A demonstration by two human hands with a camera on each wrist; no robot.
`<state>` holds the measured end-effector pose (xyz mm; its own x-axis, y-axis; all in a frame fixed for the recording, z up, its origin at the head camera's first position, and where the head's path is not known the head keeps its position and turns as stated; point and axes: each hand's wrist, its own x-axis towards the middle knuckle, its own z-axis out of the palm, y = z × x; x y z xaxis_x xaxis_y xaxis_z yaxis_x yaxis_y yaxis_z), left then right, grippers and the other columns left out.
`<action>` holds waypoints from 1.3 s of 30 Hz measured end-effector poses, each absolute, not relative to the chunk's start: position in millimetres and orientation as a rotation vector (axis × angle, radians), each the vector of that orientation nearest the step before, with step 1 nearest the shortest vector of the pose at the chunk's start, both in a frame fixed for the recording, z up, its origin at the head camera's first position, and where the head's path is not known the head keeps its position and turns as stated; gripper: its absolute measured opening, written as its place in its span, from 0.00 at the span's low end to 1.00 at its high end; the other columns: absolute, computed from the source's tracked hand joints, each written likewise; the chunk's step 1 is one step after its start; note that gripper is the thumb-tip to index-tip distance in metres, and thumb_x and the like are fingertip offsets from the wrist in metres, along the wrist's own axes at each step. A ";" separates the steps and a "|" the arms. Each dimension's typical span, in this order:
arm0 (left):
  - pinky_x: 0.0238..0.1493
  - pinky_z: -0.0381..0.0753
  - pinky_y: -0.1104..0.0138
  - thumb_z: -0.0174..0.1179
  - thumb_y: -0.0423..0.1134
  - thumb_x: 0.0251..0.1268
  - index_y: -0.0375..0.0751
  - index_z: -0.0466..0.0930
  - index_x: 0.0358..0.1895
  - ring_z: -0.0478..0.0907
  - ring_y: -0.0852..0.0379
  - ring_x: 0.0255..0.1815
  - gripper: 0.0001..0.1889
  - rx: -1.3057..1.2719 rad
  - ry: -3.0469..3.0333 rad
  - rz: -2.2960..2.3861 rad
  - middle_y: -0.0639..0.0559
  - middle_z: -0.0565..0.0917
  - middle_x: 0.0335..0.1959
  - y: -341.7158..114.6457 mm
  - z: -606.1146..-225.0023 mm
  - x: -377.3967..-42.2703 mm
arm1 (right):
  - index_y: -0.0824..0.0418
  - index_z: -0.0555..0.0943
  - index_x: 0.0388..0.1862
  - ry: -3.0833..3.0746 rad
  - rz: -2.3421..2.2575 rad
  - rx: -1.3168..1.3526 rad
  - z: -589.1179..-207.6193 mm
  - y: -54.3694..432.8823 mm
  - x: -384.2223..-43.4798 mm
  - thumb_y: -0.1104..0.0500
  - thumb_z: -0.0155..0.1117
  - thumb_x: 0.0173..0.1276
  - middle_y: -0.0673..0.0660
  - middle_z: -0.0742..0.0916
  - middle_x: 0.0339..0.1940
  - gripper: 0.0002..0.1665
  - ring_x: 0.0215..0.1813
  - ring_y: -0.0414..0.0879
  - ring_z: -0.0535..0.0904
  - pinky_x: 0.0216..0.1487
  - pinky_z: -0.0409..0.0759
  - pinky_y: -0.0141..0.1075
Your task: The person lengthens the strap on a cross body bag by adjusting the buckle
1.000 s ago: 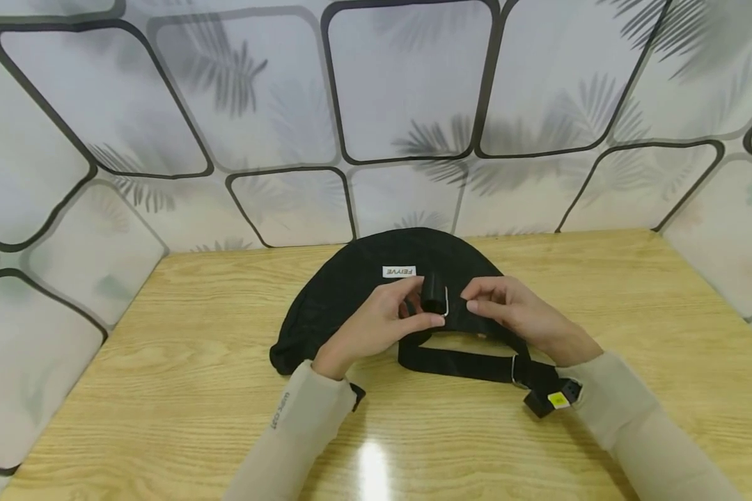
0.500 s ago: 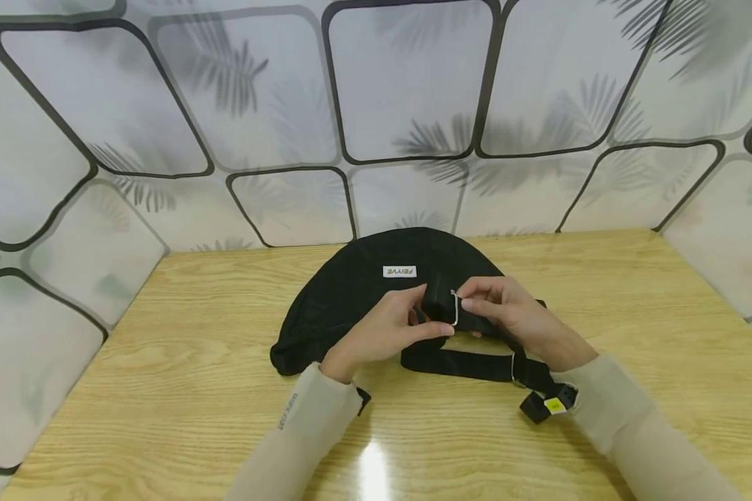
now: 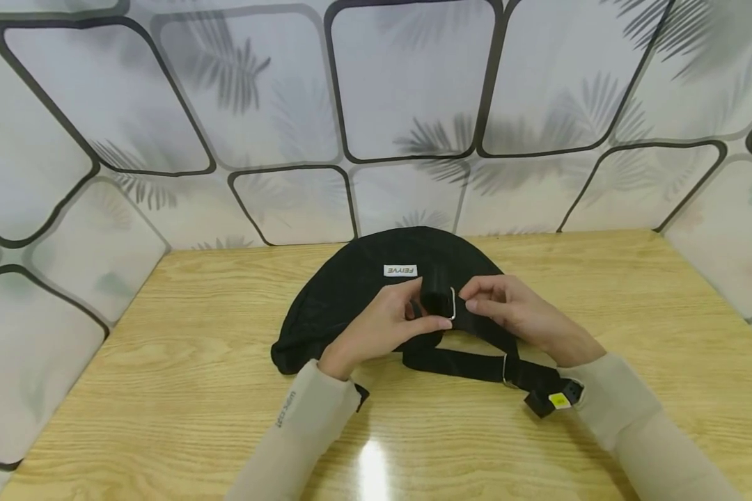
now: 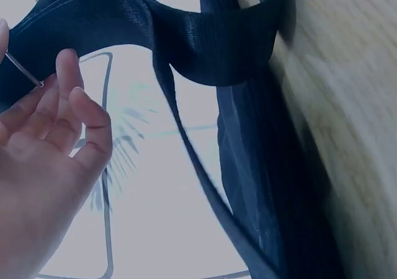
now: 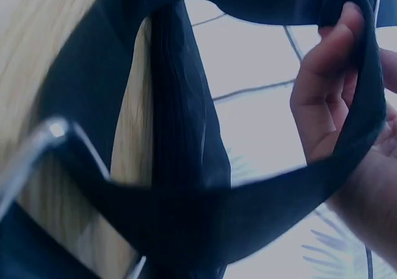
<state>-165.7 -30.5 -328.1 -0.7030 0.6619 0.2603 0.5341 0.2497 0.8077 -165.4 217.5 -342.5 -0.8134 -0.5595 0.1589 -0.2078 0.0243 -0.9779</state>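
Note:
A black crescent-shaped waist bag (image 3: 345, 306) with a white label (image 3: 400, 271) lies on the table below my hands. My left hand (image 3: 376, 320) grips a thick fold of its black strap (image 3: 436, 292), thumb by the lower corner of a thin metal buckle (image 3: 453, 303). Just right of the buckle, my right hand (image 3: 517, 309) pinches the strap between thumb and index finger. In the left wrist view the left hand (image 4: 49, 155) is near a metal bar (image 4: 25, 70) on the strap. The right wrist view has the right hand (image 5: 322, 99) partly behind a strap loop (image 5: 370, 105).
A lower strap length (image 3: 454, 364) runs across the wooden table (image 3: 194, 390) to a second metal buckle (image 3: 510, 370) near the right wrist. Small black wrist cameras sit at both sleeves. A patterned fabric wall (image 3: 407, 90) stands behind.
The strap fold and buckle, gripped by the left hand, shifted right toward the right hand, then slightly back left and up. The right hand stayed nearly in place. The bag has hardly moved.

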 end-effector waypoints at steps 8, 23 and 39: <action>0.31 0.74 0.69 0.67 0.38 0.70 0.40 0.79 0.44 0.75 0.61 0.29 0.08 1.177 2.322 1.439 0.54 0.81 0.33 -24.7 -333.6 -165.0 | 0.60 0.77 0.43 1.874 -1.980 -0.804 -342.4 211.2 -164.4 0.75 0.49 0.75 0.47 0.85 0.29 0.14 0.31 0.37 0.74 0.33 0.73 0.27; 0.35 0.76 0.68 0.67 0.39 0.70 0.38 0.76 0.62 0.77 0.61 0.34 0.21 1.177 2.307 1.374 0.54 0.81 0.35 -23.1 -336.5 -164.7 | 0.66 0.72 0.48 1.892 -1.959 -0.830 -341.1 208.9 -162.2 0.77 0.48 0.74 0.54 0.90 0.41 0.11 0.42 0.42 0.85 0.43 0.81 0.32; 0.43 0.76 0.67 0.69 0.40 0.69 0.37 0.82 0.50 0.78 0.56 0.42 0.13 1.147 2.545 1.139 0.51 0.82 0.40 -23.9 -325.5 -161.5 | 0.77 0.68 0.63 2.111 -1.719 -1.031 -331.2 203.0 -155.3 0.72 0.67 0.69 0.60 0.80 0.59 0.27 0.62 0.42 0.79 0.57 0.80 0.36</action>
